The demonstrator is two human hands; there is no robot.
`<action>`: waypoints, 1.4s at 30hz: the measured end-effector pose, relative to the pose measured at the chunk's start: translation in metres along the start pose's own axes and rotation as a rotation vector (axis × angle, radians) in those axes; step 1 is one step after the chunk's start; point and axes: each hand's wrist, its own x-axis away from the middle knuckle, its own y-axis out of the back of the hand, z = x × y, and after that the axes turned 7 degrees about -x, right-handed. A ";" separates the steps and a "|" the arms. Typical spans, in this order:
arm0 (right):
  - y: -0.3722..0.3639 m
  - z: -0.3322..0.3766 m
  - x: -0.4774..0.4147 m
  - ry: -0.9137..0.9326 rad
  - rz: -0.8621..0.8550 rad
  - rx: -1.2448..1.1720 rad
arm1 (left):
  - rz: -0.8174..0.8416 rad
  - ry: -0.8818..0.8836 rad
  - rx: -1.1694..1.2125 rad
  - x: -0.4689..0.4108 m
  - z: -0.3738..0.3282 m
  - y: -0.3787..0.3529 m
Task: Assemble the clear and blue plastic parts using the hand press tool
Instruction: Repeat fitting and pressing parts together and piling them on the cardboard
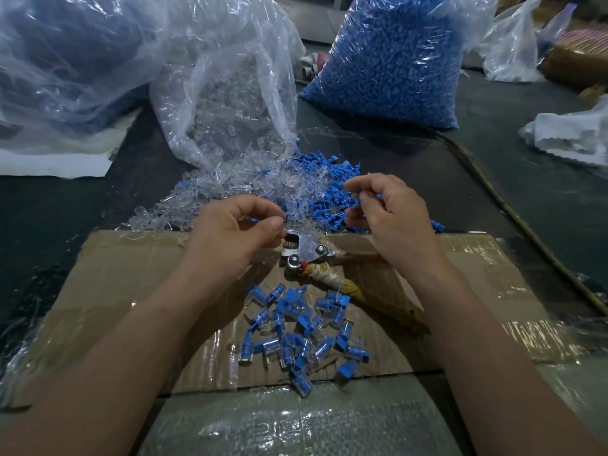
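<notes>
With the press [306, 251] lying between them and the loose parts [279, 189] at 12 o'clock, the left hand [235, 233] pinched a small part [255, 220] of unclear kind and the right hand [390, 213] pinched a blue part [358, 203], so I judged that joining the two and seating them in the press came next.

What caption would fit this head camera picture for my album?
Left hand pinches a small part, right hand a blue plastic part, near the metal hand press tool on brown cardboard.
</notes>
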 end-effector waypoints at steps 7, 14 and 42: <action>-0.004 0.001 0.004 0.033 0.112 0.134 | -0.012 0.003 0.051 0.002 0.000 0.000; -0.008 0.005 0.007 0.028 0.146 0.075 | -0.009 -0.011 0.036 0.003 -0.002 0.000; -0.024 0.014 0.020 0.101 0.163 0.027 | -0.010 -0.152 -0.089 0.008 -0.006 -0.007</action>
